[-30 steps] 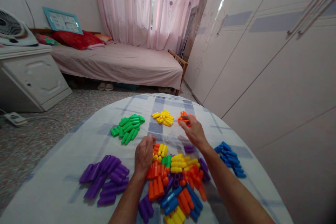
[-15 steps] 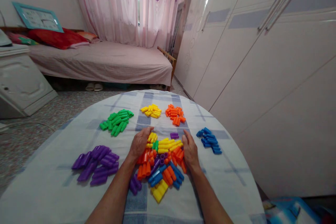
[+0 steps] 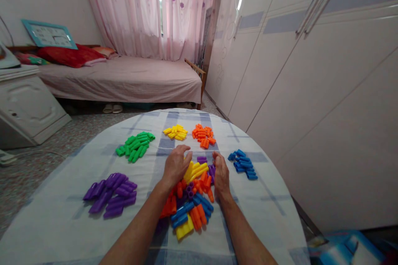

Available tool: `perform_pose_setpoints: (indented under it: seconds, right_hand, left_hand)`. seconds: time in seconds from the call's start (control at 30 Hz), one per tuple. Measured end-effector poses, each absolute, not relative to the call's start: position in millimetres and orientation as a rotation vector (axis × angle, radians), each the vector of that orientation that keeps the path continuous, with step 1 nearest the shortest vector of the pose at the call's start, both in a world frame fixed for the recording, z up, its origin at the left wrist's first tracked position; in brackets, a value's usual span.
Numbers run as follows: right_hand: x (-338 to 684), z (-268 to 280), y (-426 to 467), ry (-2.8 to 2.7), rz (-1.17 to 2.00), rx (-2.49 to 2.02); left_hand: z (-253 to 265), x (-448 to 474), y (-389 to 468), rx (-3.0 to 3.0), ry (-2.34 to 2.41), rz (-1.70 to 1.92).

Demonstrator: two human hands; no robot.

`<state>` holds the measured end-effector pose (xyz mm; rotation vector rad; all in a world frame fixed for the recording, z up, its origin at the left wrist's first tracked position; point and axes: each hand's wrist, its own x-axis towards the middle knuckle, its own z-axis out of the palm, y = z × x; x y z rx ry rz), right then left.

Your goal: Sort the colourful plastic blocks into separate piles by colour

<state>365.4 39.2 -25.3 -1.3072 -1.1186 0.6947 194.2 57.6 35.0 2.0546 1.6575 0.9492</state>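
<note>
Between my hands lies a mixed cluster of plastic tube-shaped building pieces: yellow pieces at the top, orange pieces and purple rings in the middle, blue pieces and a yellow block nearest me. My left hand curves over the cluster's upper left side, fingers stretched forward and apart, hiding part of it. At the right side my right hand stands on edge with extended fingers, beside some purple pieces. Another small purple piece rests just beyond, between the fingertips.
Sorted piles ring the round table: purple, green, yellow, orange and blue. Wardrobe doors rise on the right; a bed and a white cabinet stand beyond.
My left hand has moved rightward over the cluster's upper left, covering yellow and green pieces seen before. Purple pieces now show by my right hand. The view has shifted slightly.
</note>
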Motion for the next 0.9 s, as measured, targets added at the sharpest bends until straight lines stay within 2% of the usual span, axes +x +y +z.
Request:
perform_pose_setpoints:
  seconds: [0.13,0.33,0.5,0.63,0.8,0.9]
  right_hand:
    - [366,-25,40,-1.109,0.698,-1.296]
    - [366,-27,39,-1.128,0.689,-1.281]
    - [367,-27,40,-1.145,0.659,-1.294]
    - [368,-29,41,-1.142,0.662,-1.309]
    - [368,-32,43,-1.13,0.676,-1.315]
    - [367,-32,43,-1.14,0.681,-1.316]
  left_hand:
    - [37,231,72,2.303,1.613,0.529]
    - [29,259,90,2.3,1.644,0.385]
    - [24,254,98,2.19,1.669,0.47]
    - [41,234,89,2.135,1.642,0.653]
    - [74,149,31,2.076,1.571,1.081]
    - [64,83,-16,2.111,1.728,1.055]
